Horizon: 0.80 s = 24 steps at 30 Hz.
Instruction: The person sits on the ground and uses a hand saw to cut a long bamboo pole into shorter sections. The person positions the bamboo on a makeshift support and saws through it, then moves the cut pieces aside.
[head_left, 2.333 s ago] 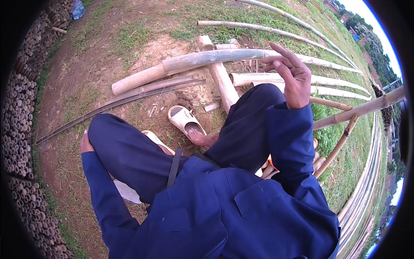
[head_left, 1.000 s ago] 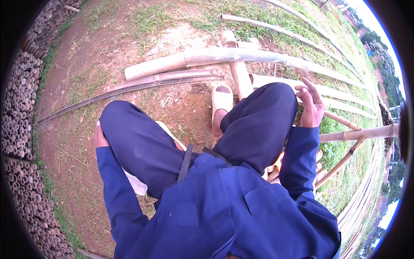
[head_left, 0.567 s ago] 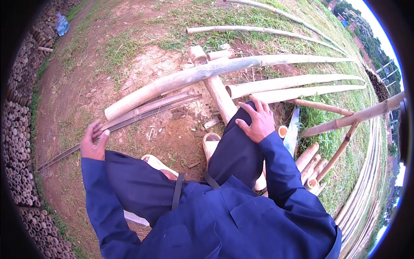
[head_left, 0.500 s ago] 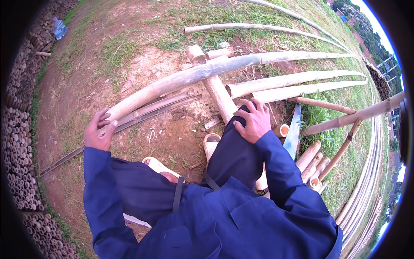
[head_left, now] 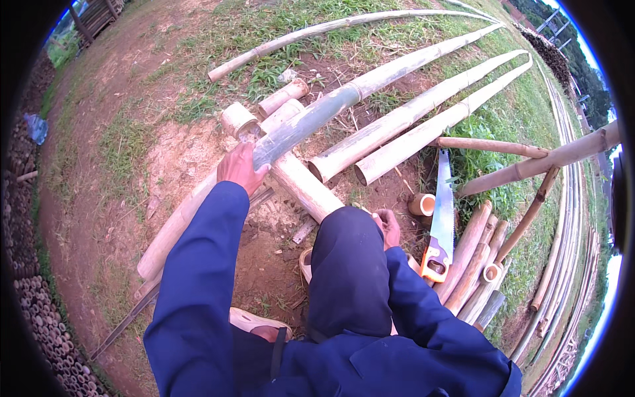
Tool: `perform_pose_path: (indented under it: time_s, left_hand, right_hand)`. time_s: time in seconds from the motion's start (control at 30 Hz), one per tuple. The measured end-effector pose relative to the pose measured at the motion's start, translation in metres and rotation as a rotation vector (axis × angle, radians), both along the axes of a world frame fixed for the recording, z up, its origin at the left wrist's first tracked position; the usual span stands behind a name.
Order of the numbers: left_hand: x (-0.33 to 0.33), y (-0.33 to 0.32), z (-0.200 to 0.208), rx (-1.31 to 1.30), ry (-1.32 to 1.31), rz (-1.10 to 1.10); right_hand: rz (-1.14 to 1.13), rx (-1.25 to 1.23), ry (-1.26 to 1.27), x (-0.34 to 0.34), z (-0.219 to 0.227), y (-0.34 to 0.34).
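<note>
A long, thick bamboo pole (head_left: 324,114) slants from lower left to upper right across a shorter bamboo support (head_left: 305,190). My left hand (head_left: 241,169) is wrapped over the pole close to that crossing, thumb on the near side. Beside my right knee is my right hand (head_left: 389,228), with the thumb and bent fingers partly showing; the knee hides the rest, so its grip is unclear. To its right, a handsaw (head_left: 443,205) with an orange and white handle leans blade up. A short hollow bamboo piece (head_left: 421,204) lies between that hand and the saw.
Two thick bamboo poles (head_left: 410,119) lie beyond the support, and a thinner pole (head_left: 297,36) lies farther off. Cut bamboo lengths (head_left: 473,255) rest at right under a bamboo frame (head_left: 529,169). Stacked bamboo (head_left: 49,317) lines the left. A narrow dark strip (head_left: 126,324) lies on the ground.
My left hand has moved from the pole's near end up to the crossing. My right hand has slid off the top of my knee to its right side. The view has shifted too.
</note>
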<state>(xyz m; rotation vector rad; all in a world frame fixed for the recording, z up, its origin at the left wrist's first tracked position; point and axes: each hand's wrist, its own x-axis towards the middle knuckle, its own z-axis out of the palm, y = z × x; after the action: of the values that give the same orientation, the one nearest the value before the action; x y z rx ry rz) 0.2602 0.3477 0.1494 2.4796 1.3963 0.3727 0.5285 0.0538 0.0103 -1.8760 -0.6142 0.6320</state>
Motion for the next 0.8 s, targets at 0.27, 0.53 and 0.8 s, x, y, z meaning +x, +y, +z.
perform_pose_path:
  time_s: [0.27,0.53,0.8]
  left_hand:
    - [0.146,0.062,-0.025,-0.076,0.175,-0.148]
    - [0.178,0.090,-0.050,-0.232,0.229,-0.048]
    - [0.177,0.098,-0.037,-0.316,0.216,-0.062]
  right_hand:
    - [0.000,-0.214,-0.634,-0.027,-0.083,0.004]
    - [0.152,-0.563,-0.817,-0.037,-0.119,-0.011]
    - [0.180,-0.514,-0.682,-0.039,-0.089,-0.001]
